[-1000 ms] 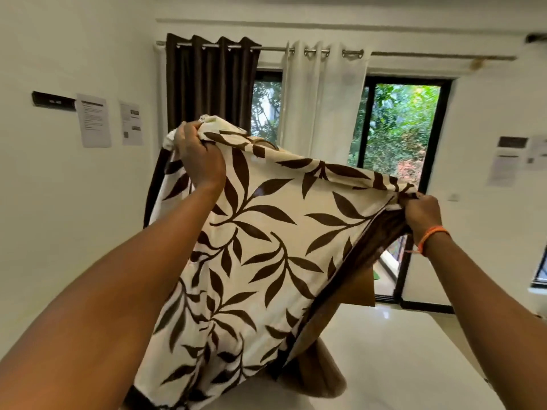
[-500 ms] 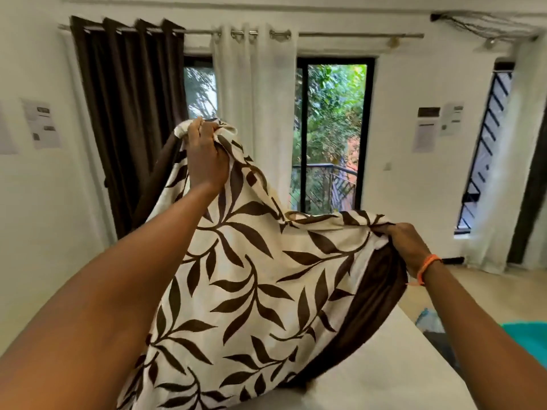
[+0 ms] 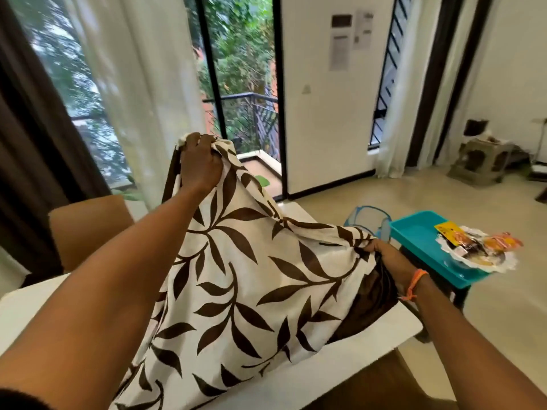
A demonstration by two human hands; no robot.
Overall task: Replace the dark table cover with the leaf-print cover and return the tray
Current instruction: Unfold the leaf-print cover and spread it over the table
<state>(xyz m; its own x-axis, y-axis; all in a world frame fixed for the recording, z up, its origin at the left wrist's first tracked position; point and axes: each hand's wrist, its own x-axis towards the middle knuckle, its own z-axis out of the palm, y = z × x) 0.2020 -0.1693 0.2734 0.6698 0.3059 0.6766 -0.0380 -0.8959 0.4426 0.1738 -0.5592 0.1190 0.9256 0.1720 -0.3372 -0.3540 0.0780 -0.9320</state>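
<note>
leaf cover (image 3: pixel 251 285) hangs mid-air over the white desk (image 3: pixel 349 359), bottom edge draping onto it at 6 o'clock. left hand (image 3: pixel 199 165) at 11 o'clock grips one bunched corner high up; right hand (image 3: pixel 390 260) at 3 o'clock pinches the other corner low, so the top edge slopes down to the right. tray (image 3: pixel 426 247) sits on a dark stool well off at 2 o'clock, w/ a plate (image 3: pixel 503 261) of snack packets on it. dark cover isn't clearly in view.

risks, imo: uneven height means the cloth could land skewed or folded under itself; a hard flick to the right could brush the tray & knock the plate; a loose pinch on the low corner could slip.

cover: soft woven cloth, cream w/ brown leaf print, brown backing, floppy & creasing. desk top smooth, hard. tray rigid teal plastic, rectangular, raised rim.
</note>
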